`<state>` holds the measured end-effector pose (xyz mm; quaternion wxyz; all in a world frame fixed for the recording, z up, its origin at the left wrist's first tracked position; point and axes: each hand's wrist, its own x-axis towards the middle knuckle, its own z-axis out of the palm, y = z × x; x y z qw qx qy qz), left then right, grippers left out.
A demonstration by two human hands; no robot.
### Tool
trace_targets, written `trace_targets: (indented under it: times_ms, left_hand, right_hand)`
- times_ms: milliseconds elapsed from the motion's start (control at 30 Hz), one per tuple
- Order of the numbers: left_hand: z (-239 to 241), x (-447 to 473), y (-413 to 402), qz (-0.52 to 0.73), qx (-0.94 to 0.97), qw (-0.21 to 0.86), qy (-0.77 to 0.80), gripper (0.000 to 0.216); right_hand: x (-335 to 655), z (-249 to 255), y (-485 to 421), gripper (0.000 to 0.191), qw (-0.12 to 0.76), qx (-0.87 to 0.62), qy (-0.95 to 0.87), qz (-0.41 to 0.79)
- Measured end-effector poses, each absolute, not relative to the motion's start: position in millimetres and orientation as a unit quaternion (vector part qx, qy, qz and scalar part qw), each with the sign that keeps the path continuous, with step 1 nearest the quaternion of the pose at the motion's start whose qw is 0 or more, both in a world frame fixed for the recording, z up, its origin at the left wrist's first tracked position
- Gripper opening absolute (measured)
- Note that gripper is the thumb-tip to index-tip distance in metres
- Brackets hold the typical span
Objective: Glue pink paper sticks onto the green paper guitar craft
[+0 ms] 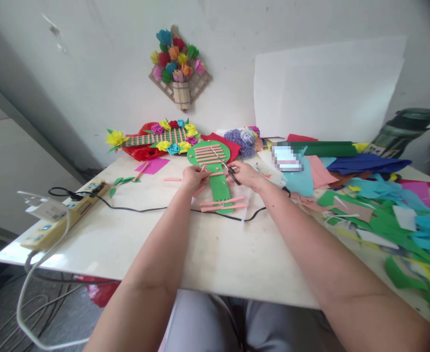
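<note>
A green paddle-shaped cutout (220,189) lies on the table, with a row of pink rolled-paper sticks (210,155) across its round end. My left hand (192,178) is closed on a pink paper stick (216,174) that crosses the cutout's narrow part. Scissors (234,177) with dark handles are gripped in my right hand (245,175); their blades point up and left over the round end. Two more pink sticks (222,204) lie across the cutout's lower end. Another pink stick (172,179) rests left of my left hand.
A flower-trimmed guitar shape (156,139) lies at the back. Purple yarn (239,142) sits behind the cutout. Coloured paper scraps (376,212) cover the right side near a dark bottle (398,129). A power strip (68,215) stands left, its black cable (137,210) crossing the table.
</note>
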<state>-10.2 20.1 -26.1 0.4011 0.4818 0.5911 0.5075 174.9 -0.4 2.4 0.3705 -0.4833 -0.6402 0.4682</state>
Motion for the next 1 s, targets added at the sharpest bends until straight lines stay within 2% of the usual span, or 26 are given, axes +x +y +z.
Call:
trace_targets:
  times_ms: [533,1000]
  left_hand:
    - [-24.3,-17.0,15.2,0.515,0.459,0.478,0.544,0.012]
    - [-22.3,-7.8,14.0,0.527,0.442,0.472,0.551,0.015]
  right_hand:
    - [176.7,2.2,-0.2,0.034,0.374,-0.480,-0.630,0.482]
    - [178.6,-1.7,4.5,0.033,0.379,-0.477,-0.623,0.491]
